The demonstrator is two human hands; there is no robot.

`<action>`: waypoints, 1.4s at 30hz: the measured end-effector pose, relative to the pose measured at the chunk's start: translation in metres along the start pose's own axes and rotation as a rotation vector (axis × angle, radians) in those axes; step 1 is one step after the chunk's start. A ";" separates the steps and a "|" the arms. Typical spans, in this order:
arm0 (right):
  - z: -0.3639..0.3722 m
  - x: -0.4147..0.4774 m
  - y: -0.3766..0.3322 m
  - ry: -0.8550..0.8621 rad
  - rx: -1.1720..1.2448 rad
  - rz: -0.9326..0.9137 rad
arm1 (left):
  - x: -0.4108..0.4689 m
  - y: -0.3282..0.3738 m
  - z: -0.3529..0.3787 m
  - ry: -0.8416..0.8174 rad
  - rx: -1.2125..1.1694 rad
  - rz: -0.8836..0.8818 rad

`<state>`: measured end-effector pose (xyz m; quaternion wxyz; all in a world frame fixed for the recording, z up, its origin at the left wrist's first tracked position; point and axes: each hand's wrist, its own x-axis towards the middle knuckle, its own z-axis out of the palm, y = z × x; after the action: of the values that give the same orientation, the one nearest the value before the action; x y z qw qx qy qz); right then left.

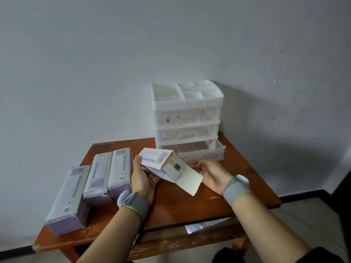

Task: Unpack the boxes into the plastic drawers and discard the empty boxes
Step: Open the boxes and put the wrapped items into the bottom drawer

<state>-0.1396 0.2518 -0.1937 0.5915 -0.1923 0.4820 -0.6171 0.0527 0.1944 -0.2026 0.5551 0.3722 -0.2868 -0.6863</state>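
The left hand (141,177) grips an open box (157,158) from below and from its left side, thumb on the printed top face and fingers curled under it. The right hand (207,173), at 3 o'clock from the left, lies palm up at the box's open end, fingertips against the unfolded flap; whether it pinches the flap cannot be told. Each wrist wears a grey band (237,188). The open box is white and purple with a barcode label, held tilted just above the table, its opened end towards the right hand, and a pale inner packet (174,168) shows in the mouth. At 9 o'clock from the left hand, 3 closed boxes (98,173) of the same kind lie side by side on the table, the nearest one reaching the front left edge. At 12 to 1 o'clock from the hands stands a white plastic drawer unit (188,120) with 3 drawers and a divided open tray on top, set at the back of the table against a pale wall. Its bottom drawer (199,150) is pulled out towards the hands; the 2 above are closed and bear small stickers. The table (171,205) is reddish-brown wood. At 5 o'clock, below the tabletop, a white sheet (203,225) lies partly in view.
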 end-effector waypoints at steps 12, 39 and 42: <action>0.020 -0.084 -0.018 -0.059 -0.781 -0.631 | -0.010 0.000 -0.003 0.016 0.040 0.011; 0.030 -0.079 0.013 -0.026 -1.141 -0.964 | -0.015 -0.004 -0.009 0.061 0.171 0.095; 0.024 -0.074 0.015 0.019 -1.113 -0.956 | -0.018 -0.004 -0.010 0.083 0.183 0.130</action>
<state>-0.0947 0.3134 -0.1704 0.0681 -0.6481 0.5926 -0.4735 0.0608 0.2125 -0.2077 0.5737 0.4300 -0.3486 -0.6037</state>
